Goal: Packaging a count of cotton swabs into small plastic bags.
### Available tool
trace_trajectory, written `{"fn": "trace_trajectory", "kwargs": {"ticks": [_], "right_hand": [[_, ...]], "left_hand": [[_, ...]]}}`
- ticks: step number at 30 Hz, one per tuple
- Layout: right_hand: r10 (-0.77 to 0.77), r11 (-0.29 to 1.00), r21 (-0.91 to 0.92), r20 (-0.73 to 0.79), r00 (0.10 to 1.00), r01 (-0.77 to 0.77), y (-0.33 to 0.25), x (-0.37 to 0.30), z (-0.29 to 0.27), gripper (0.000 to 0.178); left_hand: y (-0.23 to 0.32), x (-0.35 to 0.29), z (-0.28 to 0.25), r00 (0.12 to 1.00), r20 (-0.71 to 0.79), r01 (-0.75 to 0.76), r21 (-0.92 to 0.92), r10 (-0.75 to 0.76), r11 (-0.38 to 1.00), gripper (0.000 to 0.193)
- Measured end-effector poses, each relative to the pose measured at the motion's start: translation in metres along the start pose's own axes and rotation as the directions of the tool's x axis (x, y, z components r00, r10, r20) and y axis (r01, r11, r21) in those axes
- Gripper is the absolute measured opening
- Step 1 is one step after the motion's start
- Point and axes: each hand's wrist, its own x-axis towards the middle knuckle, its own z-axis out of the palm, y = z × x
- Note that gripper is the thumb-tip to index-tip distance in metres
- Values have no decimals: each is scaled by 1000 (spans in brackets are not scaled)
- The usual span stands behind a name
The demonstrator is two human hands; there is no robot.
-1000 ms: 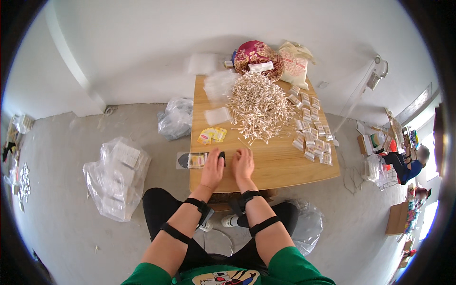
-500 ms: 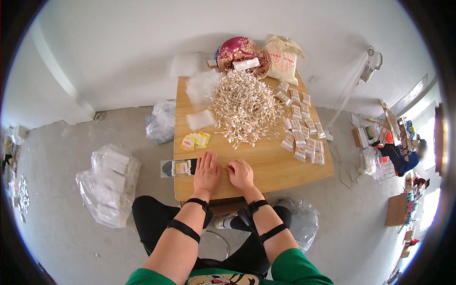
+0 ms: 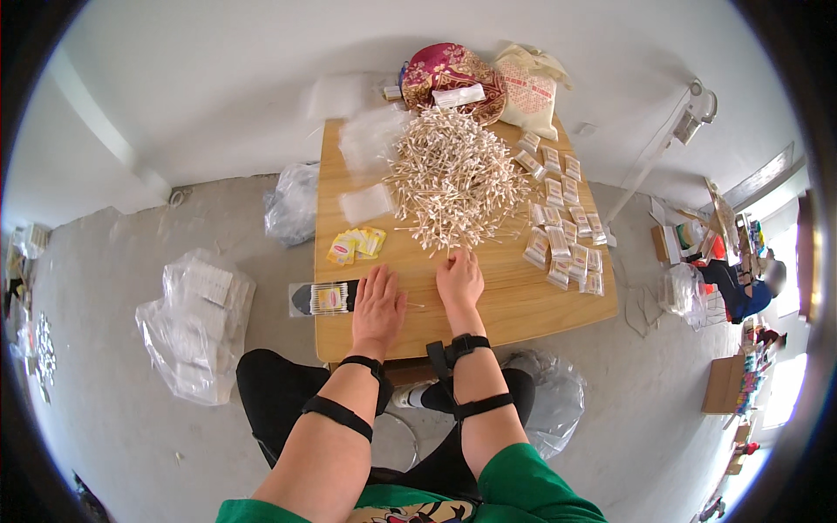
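My left hand [image 3: 378, 307] lies flat with outstretched fingers on the right end of a dark flat strip [image 3: 350, 294]. On the strip's left part sits a row of cotton swabs [image 3: 319, 300] with a yellow card, above a clear plastic bag [image 3: 295, 300]. A single cotton swab [image 3: 417, 305] pokes out to the right of my left thumb. My right hand [image 3: 460, 281] is closed at the near edge of a big heap of loose cotton swabs [image 3: 458, 179]; whatever its fingertips pinch is too small to make out. Yellow cards [image 3: 356, 245] lie beyond my left hand.
Several filled swab packs [image 3: 561, 240] lie along the table's right side. Clear bags [image 3: 366, 204] are stacked at the left. A patterned red cloth bundle [image 3: 445, 70] and a cream sack [image 3: 529, 91] stand at the back. A bag of white packs [image 3: 199, 322] rests on the floor.
My right hand has moved away from my left hand, forward to the heap's near edge. My left hand stays flat on the strip. The whole view has shifted slightly.
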Motion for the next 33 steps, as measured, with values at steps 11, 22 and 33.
{"fn": "trace_trajectory", "kwargs": {"ticks": [11, 22, 33], "right_hand": [[-362, 915, 175, -44, 931, 364, 13, -63, -4, 8], [-204, 956, 181, -166, 965, 233, 24, 2, 4, 24], [-434, 855, 255, -125, 892, 452, 11, -69, -9, 4]], "left_hand": [[-2, 0, 1, 1000, 8, 2, -6, -2, 1000, 48], [3, 1, -7, 1000, 7, -17, -59, 18, 998, 32], [3, 0, -6, 997, -67, -35, -79, 30, 996, 39]]}}
